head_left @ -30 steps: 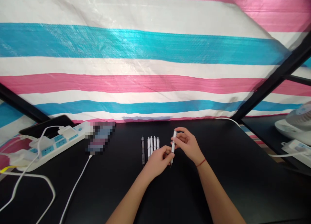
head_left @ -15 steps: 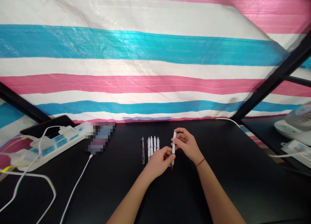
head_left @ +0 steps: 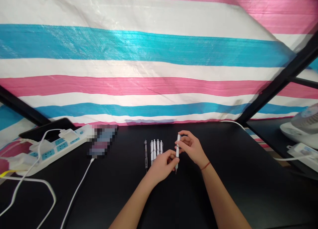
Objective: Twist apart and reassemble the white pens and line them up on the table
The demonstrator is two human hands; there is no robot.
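A white pen (head_left: 177, 150) is held nearly upright between both hands, its thin tip pointing down over the black table. My left hand (head_left: 165, 163) pinches the pen's lower part between thumb and fingers. Higher up, the fingers of my right hand (head_left: 189, 145) close round the upper barrel; a thin red band circles that wrist. Left of the held pen several white pens (head_left: 155, 148) lie side by side, their lower ends partly hidden by my left hand. Beside them lies a dark pen (head_left: 146, 156).
On the left are a white power strip (head_left: 62, 146) with plugs and cables, a dark object (head_left: 49, 129) behind it, and a blurred-out device (head_left: 103, 141) on a white cable. A fan (head_left: 301, 123) and another power strip (head_left: 304, 153) are at the right. Striped sheeting hangs behind the table (head_left: 223, 196).
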